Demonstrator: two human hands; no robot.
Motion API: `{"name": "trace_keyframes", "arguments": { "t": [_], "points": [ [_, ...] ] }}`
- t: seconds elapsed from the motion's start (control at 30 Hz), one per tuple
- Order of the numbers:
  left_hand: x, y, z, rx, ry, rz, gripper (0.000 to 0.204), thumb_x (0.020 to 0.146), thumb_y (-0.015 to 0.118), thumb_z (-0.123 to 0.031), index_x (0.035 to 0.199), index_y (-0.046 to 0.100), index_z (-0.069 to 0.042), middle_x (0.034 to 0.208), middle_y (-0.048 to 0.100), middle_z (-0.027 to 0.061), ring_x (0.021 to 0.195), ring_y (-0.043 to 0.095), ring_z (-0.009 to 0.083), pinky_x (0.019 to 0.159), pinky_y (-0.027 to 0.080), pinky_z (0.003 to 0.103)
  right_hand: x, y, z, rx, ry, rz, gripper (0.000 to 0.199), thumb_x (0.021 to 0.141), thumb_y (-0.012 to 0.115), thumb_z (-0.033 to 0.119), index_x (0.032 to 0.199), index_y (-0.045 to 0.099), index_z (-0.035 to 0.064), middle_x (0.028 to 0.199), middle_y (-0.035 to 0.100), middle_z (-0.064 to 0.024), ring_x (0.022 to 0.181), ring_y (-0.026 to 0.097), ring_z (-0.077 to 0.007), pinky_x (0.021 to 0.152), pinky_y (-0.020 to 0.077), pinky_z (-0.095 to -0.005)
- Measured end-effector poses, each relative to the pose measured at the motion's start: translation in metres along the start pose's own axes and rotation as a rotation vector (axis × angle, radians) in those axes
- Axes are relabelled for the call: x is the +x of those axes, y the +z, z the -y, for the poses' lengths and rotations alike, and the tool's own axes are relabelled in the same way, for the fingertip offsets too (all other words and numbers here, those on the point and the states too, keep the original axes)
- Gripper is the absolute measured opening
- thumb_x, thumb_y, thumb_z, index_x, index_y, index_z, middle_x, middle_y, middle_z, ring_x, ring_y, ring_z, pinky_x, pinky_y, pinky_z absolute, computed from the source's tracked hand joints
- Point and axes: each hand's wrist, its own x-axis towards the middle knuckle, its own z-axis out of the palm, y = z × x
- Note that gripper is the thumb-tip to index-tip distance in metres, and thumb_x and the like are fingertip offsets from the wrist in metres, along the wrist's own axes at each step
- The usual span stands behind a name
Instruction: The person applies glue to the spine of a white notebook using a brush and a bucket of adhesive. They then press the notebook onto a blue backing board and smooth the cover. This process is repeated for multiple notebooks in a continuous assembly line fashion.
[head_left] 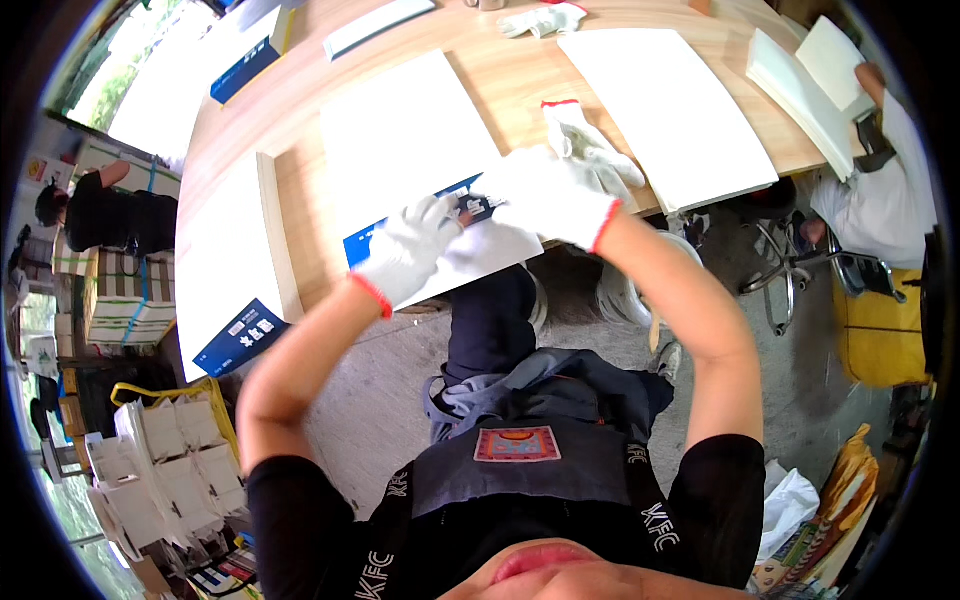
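Both my hands wear white knit gloves with red cuffs. My left hand (408, 250) and my right hand (552, 196) meet over the near edge of a wooden table (500, 80). Together they pinch a small dark object (474, 208) between the fingertips. Under the hands lies a flat white sheet (400, 140) with a blue printed strip (365, 240) along its near edge. What the small object is cannot be made out.
A spare white glove (585, 140) lies just right of my right hand. More white flat sheets (665, 100) and a white and blue stack (225, 270) cover the table. Another person (880, 170) holds white sheets at far right; a third person (100, 215) stands far left. Folded white boxes (170, 460) sit on the floor.
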Motion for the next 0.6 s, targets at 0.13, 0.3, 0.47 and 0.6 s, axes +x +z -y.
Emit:
{"name": "trace_keyframes", "arguments": {
  "t": [0.13, 0.3, 0.47, 0.6],
  "points": [
    [-0.057, 0.023, -0.053, -1.78, -0.56, -0.412, 0.062, 0.087, 0.056, 0.002, 0.145, 0.039, -0.009, 0.147, 0.044, 0.0155, 0.134, 0.044, 0.0306, 0.111, 0.037, 0.044, 0.015, 0.087, -0.032, -0.011, -0.206, -0.293, 0.034, 0.085, 0.056, 0.02, 0.119, 0.061, 0.0162, 0.124, 0.059, -0.0025, 0.117, 0.056, -0.0227, 0.1, 0.0445, -0.0354],
    [-0.084, 0.05, -0.039, -3.048, -0.92, -0.99, 0.043, 0.105, 0.034, -0.041, 0.126, 0.045, -0.006, 0.129, 0.049, 0.0159, 0.123, 0.047, 0.0351, 0.106, 0.04, 0.052, 0.003, 0.065, -0.028, 0.038, -0.176, -0.155, 0.046, 0.082, 0.059, 0.016, 0.128, 0.058, 0.0193, 0.135, 0.054, -0.0029, 0.124, 0.051, -0.0242, 0.104, 0.0428, -0.038],
    [-0.062, 0.032, -0.025, -2.772, -1.247, -1.009, 0.034, 0.105, 0.038, -0.037, 0.119, 0.045, -0.007, 0.12, 0.048, 0.0125, 0.106, 0.05, 0.0317, 0.1, 0.043, 0.052, 0.001, 0.07, -0.03, 0.056, -0.193, -0.185, 0.044, 0.085, 0.055, 0.01, 0.128, 0.057, 0.0198, 0.134, 0.053, -0.0022, 0.124, 0.05, -0.0239, 0.104, 0.0424, -0.0391],
    [-0.042, 0.049, -0.016, -2.865, -1.142, -1.1, 0.019, 0.1, 0.042, -0.011, 0.117, 0.045, -0.004, 0.128, 0.048, 0.0146, 0.12, 0.049, 0.0359, 0.101, 0.043, 0.057, 0.001, 0.074, -0.035, 0.068, -0.174, -0.215, 0.038, 0.087, 0.054, 0.011, 0.124, 0.059, 0.0195, 0.13, 0.055, -0.0035, 0.122, 0.052, -0.0233, 0.103, 0.043, -0.039]
  ]
}}
